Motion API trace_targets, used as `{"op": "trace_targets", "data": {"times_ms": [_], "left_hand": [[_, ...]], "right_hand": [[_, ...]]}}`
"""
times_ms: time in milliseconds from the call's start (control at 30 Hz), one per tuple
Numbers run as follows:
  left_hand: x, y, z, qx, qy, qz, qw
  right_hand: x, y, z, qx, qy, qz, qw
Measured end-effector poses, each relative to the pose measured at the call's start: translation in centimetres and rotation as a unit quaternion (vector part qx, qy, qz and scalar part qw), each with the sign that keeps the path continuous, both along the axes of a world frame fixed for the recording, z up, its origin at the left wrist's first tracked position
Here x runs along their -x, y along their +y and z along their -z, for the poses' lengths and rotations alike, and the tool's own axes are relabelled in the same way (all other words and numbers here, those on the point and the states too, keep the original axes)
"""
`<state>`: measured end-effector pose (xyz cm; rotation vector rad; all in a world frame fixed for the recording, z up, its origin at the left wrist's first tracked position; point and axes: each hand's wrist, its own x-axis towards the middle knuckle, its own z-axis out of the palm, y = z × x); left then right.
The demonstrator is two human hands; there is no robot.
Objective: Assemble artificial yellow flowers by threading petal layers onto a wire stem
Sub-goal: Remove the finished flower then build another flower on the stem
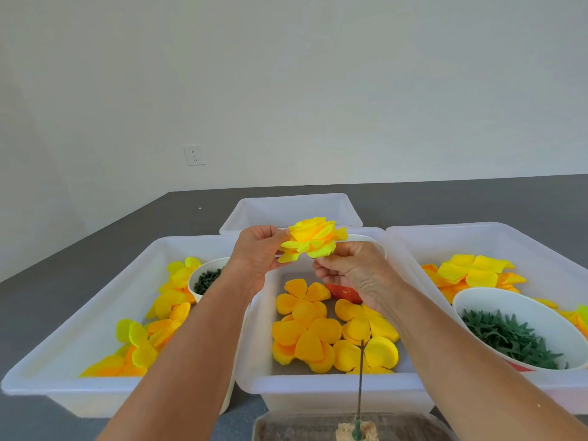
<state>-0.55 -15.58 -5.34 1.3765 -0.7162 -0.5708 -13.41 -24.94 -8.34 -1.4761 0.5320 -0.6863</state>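
Head cam: I've got the flower (313, 238) held up over the middle bin (318, 381), my left hand (256, 253) pinching its left petals and my right hand (348, 272) curled in under it, fingers gripping the underside. Loose petals (307, 332) fill the bin below, and the wire stem (360, 381) stands upright in front, well below the flower. Side bins have more petals plus a bowl (521, 329) of green bits on the right.
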Motion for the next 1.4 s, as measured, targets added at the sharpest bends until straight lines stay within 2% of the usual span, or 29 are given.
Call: {"op": "trace_targets", "data": {"times_ms": [100,233,300,500,633,800,900,1167,1400], "left_hand": [[0.14,-0.03,0.03,0.019,0.013,-0.007,1.0],[0.22,0.14,-0.05,0.068,0.078,0.033,0.994],[0.18,0.23,-0.15,0.084,0.073,0.043,0.993],[0.6,0.44,-0.13,0.023,-0.003,0.024,0.999],[0.5,0.41,-0.2,0.026,0.0,-0.025,0.999],[0.61,0.49,-0.14,-0.01,0.009,0.004,1.0],[0.45,0.54,-0.28,0.002,0.015,-0.003,1.0],[0.36,0.46,-0.02,0.02,-0.059,-0.016,0.998],[0.51,0.35,0.08,0.083,-0.208,-0.003,0.975]], "right_hand": [[0.01,0.2,0.05,0.007,0.013,-0.002,1.0],[0.07,0.11,-0.06,-0.003,-0.033,0.039,0.999],[0.03,0.03,-0.12,-0.003,-0.044,0.055,0.998],[-0.08,0.06,0.12,0.045,-0.041,0.081,0.995],[-0.12,-0.1,0.16,0.064,-0.047,0.098,0.992],[-0.19,-0.02,0.11,0.098,-0.042,0.107,0.989],[-0.23,0.1,0.08,0.129,-0.031,0.099,0.986],[0.12,0.49,-0.2,0.081,-0.072,0.066,0.992],[0.06,0.6,-0.22,0.037,-0.069,0.026,0.997]]}}
